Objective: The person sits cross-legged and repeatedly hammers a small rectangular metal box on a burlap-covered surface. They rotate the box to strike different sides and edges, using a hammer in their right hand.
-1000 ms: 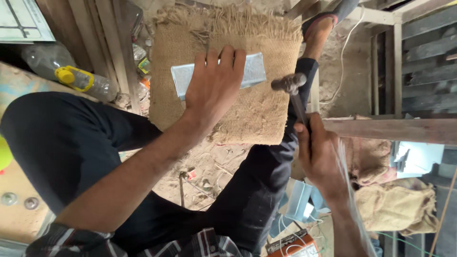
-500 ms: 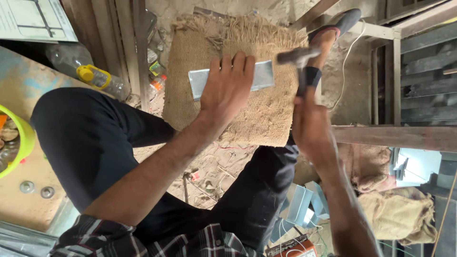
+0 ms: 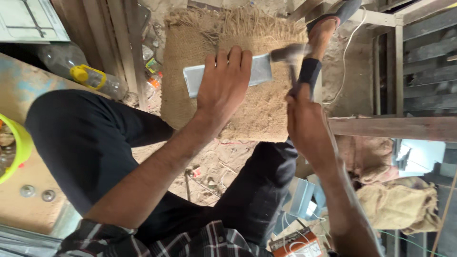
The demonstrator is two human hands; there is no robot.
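A flat silvery metal strip (image 3: 195, 80) lies across a coarse burlap-covered block (image 3: 266, 112) on the sandy ground. My left hand (image 3: 223, 85) presses flat on the middle of the strip, fingers spread over it. My right hand (image 3: 304, 123) grips the handle of a hammer (image 3: 290, 54), whose metal head is blurred and sits right at the strip's right end. My legs in dark trousers frame the block on both sides, and a sandalled foot (image 3: 328, 28) rests beyond it.
A plastic bottle with a yellow cap (image 3: 90, 76) lies at left beside wooden slats. A yellow-green bowl (image 3: 14, 147) sits at the left edge. A wooden beam (image 3: 395, 127) runs at right, with burlap sacks (image 3: 395, 204) below it.
The hammer has swung from beside the block up and over onto the strip's right end. My left hand stayed pressed on the strip.
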